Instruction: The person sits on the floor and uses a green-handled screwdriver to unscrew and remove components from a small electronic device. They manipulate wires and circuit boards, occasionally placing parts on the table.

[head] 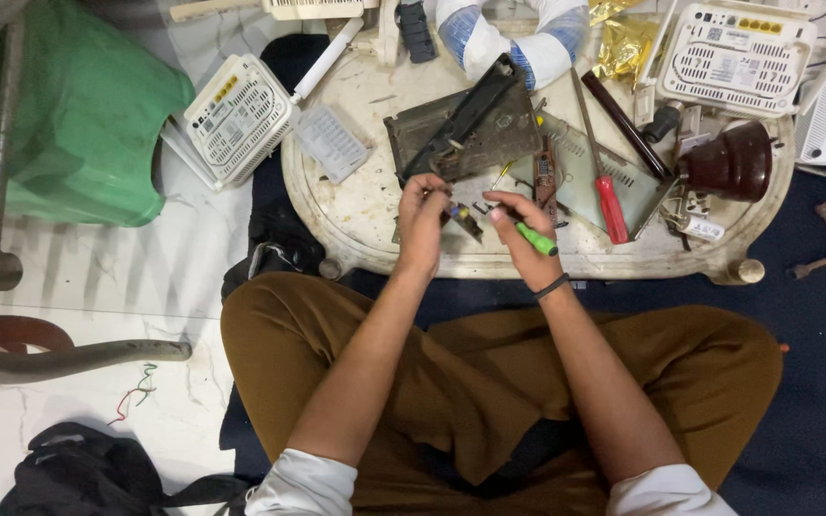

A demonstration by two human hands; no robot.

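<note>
Head view: left hand (pixel 422 215) fingers pinch a small dark circuit piece (pixel 464 221) steady, while right hand (pixel 518 229), at three o'clock, grips a green-handled screwdriver (pixel 533 238) over the white counter (pixel 356 205).

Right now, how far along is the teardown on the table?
Done: a dark casing lies opened on the white table, with a red screwdriver set aside. In hand: the left hand pinches a small part; the right hand holds a green-handled tool against it. Left: white router boxes look closed.
</note>
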